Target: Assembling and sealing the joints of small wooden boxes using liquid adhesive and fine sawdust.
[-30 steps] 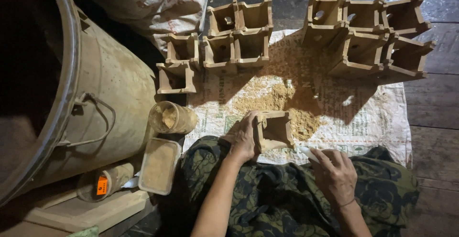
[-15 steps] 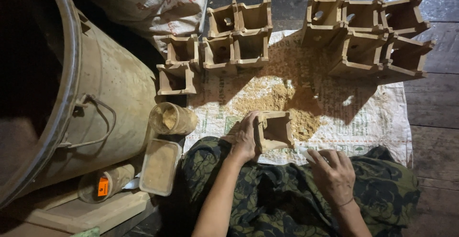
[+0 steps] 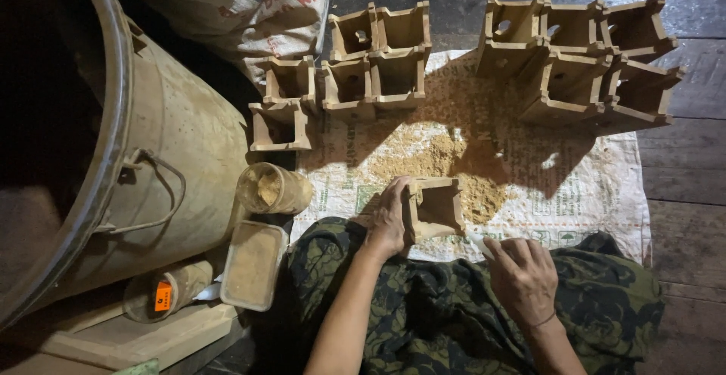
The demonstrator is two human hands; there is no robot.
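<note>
The small square brown wooden box mould (image 3: 436, 207) is gripped at its side by the left hand (image 3: 387, 220). The right hand (image 3: 522, 277), loosely curled and seemingly empty, lies apart, farther away.

Very little has shifted for us over this second. Our right hand (image 3: 522, 273) has drawn slightly in toward the lap, its fingers (image 3: 508, 249) curling a bit more around a small pale object whose kind we cannot make out. Our view has also drifted a touch, so the drum (image 3: 159, 156) on the left sits marginally differently in frame. Beyond that we can tell no other change.
</note>
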